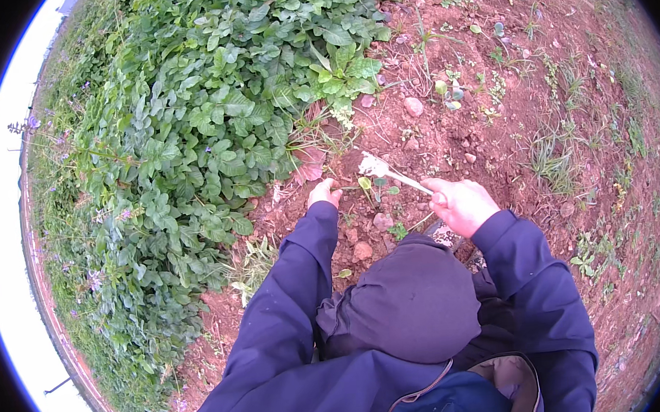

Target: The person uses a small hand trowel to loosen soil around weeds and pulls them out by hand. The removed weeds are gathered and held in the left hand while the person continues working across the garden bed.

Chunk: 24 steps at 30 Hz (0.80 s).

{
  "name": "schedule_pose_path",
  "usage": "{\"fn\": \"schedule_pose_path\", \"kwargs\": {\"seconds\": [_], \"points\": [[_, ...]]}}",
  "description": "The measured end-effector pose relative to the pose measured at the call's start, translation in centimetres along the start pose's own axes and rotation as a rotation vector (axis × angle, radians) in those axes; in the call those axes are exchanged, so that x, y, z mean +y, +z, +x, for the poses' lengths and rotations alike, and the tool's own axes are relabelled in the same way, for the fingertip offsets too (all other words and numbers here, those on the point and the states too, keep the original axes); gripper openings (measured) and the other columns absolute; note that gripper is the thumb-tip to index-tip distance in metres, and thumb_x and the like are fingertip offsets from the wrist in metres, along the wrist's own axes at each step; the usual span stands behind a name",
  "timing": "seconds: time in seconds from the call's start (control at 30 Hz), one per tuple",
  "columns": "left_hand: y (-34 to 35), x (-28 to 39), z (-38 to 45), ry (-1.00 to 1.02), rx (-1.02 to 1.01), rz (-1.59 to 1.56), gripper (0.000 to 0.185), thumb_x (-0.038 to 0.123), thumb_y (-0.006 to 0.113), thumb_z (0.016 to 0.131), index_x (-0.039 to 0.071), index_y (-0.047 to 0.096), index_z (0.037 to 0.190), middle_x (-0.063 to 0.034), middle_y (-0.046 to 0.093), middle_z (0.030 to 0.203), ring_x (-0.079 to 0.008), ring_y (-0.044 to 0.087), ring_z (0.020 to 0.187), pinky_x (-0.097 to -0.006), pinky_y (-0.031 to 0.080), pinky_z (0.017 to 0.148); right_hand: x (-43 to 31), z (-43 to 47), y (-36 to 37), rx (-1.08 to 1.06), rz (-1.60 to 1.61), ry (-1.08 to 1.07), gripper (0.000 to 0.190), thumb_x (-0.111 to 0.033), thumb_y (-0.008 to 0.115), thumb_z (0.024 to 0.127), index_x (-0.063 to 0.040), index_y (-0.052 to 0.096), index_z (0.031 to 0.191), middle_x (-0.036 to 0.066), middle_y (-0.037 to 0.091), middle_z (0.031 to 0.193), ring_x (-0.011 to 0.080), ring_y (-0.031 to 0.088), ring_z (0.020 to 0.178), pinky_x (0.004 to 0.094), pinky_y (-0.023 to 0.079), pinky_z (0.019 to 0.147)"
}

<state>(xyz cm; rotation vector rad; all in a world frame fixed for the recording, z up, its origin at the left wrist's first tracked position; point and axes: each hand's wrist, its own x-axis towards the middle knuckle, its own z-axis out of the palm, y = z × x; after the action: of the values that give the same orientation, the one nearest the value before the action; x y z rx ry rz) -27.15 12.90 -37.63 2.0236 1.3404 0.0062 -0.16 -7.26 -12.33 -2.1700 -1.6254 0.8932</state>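
Note:
In my right hand [462, 202] is a small hand tool [388, 172], gripped by its thin pale handle. Its whitish, wider head points forward and left, just over the reddish soil; its exact shape is washed out by glare. My left hand [324, 193] is low at the soil to the left of the tool, fingers bent and close together. Whether anything is pinched there cannot be told. Between the two hands grows a small round-leaved seedling [366, 184]. A dry reddish leaf [310, 164] lies just beyond my left hand.
Dense green leafy plants [201, 117] spread on the left and ahead. Grass tufts [553, 159] and small weeds dot the reddish soil [487, 135] on the right. Stones, among them a pinkish one [413, 106], lie about. My covered knee [413, 298] is raised between my arms.

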Motion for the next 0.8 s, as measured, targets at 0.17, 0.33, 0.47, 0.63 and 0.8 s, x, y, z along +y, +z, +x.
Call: {"fn": "schedule_pose_path", "kwargs": {"seconds": [0.17,0.33,0.47,0.63,0.8], "points": [[-0.1,-0.6,0.9,-0.102,-0.075,-0.194,0.019,0.011,0.075,0.085,0.008,0.073,0.104,-0.0138,0.072,0.087,-0.0251,0.069,0.083,-0.0385,0.054,0.081,-1.0,1.4,5.2,-0.228,-0.094,-0.014,0.021,-0.028,0.053,0.097,-0.015,0.063,0.110,0.019,0.069,0.077,0.0423,0.068,0.074,0.0546,0.054,0.069],[-0.5,-1.3,2.2,-0.145,-0.183,-0.301,0.019,0.011,0.078,0.085,0.004,0.073,0.102,-0.0077,0.071,0.075,-0.0131,0.062,0.057,-0.0323,0.051,0.055,0.0,0.8,7.4,-0.311,-0.098,0.035,0.021,-0.029,0.057,0.098,-0.009,0.061,0.104,0.018,0.070,0.077,0.0387,0.071,0.074,0.0516,0.055,0.066],[-0.3,-1.9,2.5,-0.116,-0.183,-0.243,0.021,0.012,0.079,0.084,0.004,0.073,0.102,-0.0093,0.072,0.080,-0.0160,0.066,0.067,-0.0339,0.054,0.065,-0.3,1.5,8.7,-0.286,-0.088,0.064,0.024,-0.030,0.056,0.099,-0.007,0.059,0.105,0.018,0.070,0.076,0.0385,0.071,0.074,0.0524,0.054,0.066],[-0.2,-2.0,2.5,-0.138,-0.198,-0.230,0.022,0.014,0.079,0.082,0.005,0.073,0.102,-0.0119,0.073,0.086,-0.0211,0.069,0.080,-0.0358,0.055,0.079,-0.5,2.8,10.0,-0.284,-0.038,0.028,0.027,-0.032,0.055,0.099,-0.005,0.058,0.105,0.018,0.070,0.077,0.0387,0.071,0.075,0.0523,0.054,0.068],[-0.5,-1.1,1.7,-0.086,-0.119,-0.102,0.019,0.015,0.076,0.084,0.007,0.073,0.102,-0.0126,0.073,0.086,-0.0235,0.069,0.079,-0.0364,0.055,0.076,-1.6,5.3,13.3,-0.251,0.035,0.057,0.025,-0.028,0.055,0.099,-0.005,0.059,0.105,0.019,0.070,0.078,0.0377,0.072,0.075,0.0518,0.055,0.068]]}}
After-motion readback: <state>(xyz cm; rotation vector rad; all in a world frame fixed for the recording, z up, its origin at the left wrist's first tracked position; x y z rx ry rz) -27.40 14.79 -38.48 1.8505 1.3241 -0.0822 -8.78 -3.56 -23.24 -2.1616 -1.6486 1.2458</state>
